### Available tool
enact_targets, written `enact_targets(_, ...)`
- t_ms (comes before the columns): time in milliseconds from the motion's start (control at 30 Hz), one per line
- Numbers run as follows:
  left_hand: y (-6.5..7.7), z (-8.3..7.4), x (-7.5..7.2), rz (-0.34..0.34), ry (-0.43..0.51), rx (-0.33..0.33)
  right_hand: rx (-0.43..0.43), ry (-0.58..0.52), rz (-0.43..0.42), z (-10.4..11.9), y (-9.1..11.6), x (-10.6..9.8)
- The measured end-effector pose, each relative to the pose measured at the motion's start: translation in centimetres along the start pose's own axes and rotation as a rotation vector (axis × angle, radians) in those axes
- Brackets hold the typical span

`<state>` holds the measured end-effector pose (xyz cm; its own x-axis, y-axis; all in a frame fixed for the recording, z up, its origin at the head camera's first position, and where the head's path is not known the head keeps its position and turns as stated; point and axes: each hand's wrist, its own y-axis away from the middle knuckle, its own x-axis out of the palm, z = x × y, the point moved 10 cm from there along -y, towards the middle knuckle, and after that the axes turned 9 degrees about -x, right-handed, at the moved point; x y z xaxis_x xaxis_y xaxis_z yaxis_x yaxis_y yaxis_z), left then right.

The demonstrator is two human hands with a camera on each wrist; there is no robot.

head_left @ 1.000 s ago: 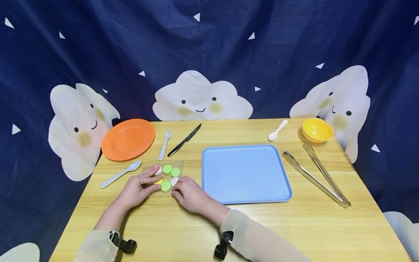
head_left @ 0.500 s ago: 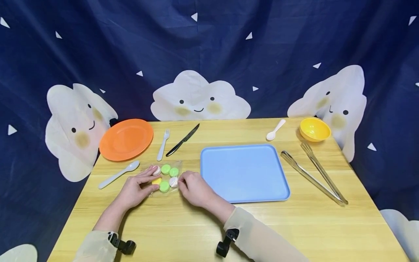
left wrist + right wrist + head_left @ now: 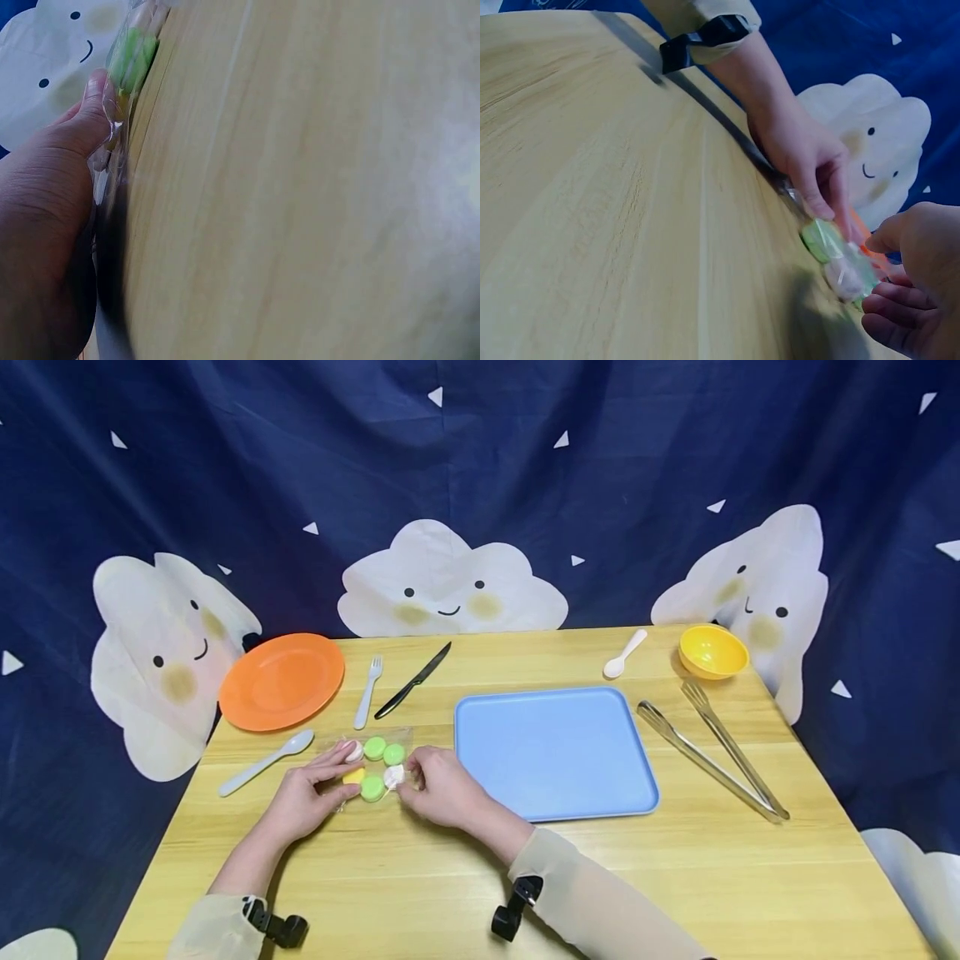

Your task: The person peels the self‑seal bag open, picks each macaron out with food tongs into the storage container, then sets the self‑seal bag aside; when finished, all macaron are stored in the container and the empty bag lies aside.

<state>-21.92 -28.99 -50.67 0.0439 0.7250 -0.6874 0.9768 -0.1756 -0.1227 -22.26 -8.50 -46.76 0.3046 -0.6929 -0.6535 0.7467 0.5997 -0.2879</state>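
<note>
The left hand [image 3: 311, 789] lies over the left part of a clear bag [image 3: 373, 769], fingers stretched out, thumb set apart beside a yellow macaron [image 3: 353, 775] and a green macaron [image 3: 372, 789]. The right hand [image 3: 447, 789] has bent fingers, their tips at the bag's right edge by a white macaron [image 3: 393, 777]; I cannot tell whether they pinch the film. The bag lies flat on the left half of the table [image 3: 420, 893].

The right hand has only a narrow strip of wood between bag and blue tray [image 3: 555, 752]; its wrist runs just beside the tray's near left corner. Toward the person, wood stretches between the forearms. Beyond the bag lie a fork [image 3: 367, 695] and a knife [image 3: 412, 682]; an orange plate [image 3: 282, 682] covers the table's far left corner.
</note>
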Motion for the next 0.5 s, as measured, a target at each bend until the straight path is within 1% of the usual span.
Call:
enact_targets(100,0.0,0.1,-0.1,-0.007,0.008,-0.002,-0.006,0.05,0.01,0.0,-0.5,0.6)
enact_targets(200,0.0,0.1,0.0,-0.005,0.013,-0.005,0.018,0.071,0.021,-0.3,-0.8,1.1)
enact_targets(333,0.0,0.0,0.0,-0.002,0.022,-0.004,0.069,0.044,0.041,-1.0,-0.6,1.3)
enact_targets(500,0.1,-0.1,-0.1,-0.007,0.033,-0.002,0.105,0.01,0.009,-1.7,-0.2,0.3)
